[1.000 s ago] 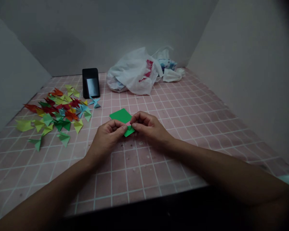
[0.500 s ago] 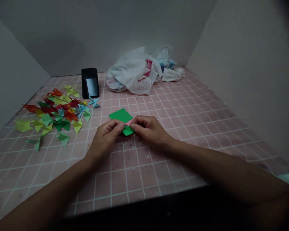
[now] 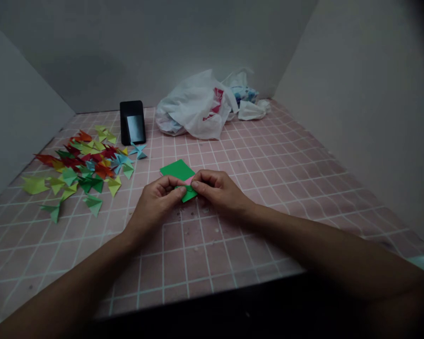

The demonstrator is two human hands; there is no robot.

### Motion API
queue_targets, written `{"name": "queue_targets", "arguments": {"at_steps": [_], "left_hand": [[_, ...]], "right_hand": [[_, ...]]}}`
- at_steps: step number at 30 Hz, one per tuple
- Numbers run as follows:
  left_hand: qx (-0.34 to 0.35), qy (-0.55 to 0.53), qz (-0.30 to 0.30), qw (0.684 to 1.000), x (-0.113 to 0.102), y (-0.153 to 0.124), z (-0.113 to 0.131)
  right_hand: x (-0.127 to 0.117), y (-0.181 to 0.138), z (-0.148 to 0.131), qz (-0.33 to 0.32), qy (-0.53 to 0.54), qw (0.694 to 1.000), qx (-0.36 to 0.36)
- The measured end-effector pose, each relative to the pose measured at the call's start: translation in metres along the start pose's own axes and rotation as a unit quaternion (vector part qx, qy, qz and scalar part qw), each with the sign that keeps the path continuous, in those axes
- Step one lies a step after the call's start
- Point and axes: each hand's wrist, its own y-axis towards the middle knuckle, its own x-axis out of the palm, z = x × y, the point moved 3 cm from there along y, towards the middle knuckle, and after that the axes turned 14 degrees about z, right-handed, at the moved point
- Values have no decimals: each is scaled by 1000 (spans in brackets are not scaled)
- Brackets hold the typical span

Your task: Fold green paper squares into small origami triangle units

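Between my hands is a small folded piece of green paper (image 3: 189, 194), just over the table. My left hand (image 3: 159, 195) pinches its left side between thumb and forefinger. Its right side is gripped by my right hand (image 3: 219, 188), also with thumb and forefinger. The fingers hide part of the folds. Right behind lies a flat green paper square (image 3: 177, 169), with a bit of pink (image 3: 189, 180) showing between it and the folded piece.
To the left, many folded paper shapes (image 3: 88, 182) in red, yellow, green and blue lie scattered. Behind them a black phone (image 3: 132, 122) leans upright. A white plastic bag (image 3: 198, 106) and crumpled white wrapping (image 3: 252, 109) sit against the back wall. A pink checked cloth (image 3: 268, 174) covers the table.
My left thumb has shifted slightly down along the folded green paper, and the paper's lower edge has tilted a little. My right hand has hardly moved.
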Motion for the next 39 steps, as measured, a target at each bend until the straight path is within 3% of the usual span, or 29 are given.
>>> {"name": "queue_targets", "arguments": {"at_steps": [7, 16, 26, 35, 39], "left_hand": [[-25, -13, 9, 1000, 1, 0, -1], [37, 46, -3, 998, 2, -1, 4], [48, 81, -12, 995, 2, -1, 6], [-49, -66, -18, 996, 3, 0, -7], [-46, -106, -4, 993, 3, 0, -5]], "right_hand": [[0, 4, 2, -12, 12, 1000, 10], [2, 0, 1, 2, -11, 1000, 20], [1, 2, 3, -18, -21, 1000, 8], [-1, 2, 0, 32, -51, 995, -74], [-2, 3, -2, 48, -75, 990, -110]]}}
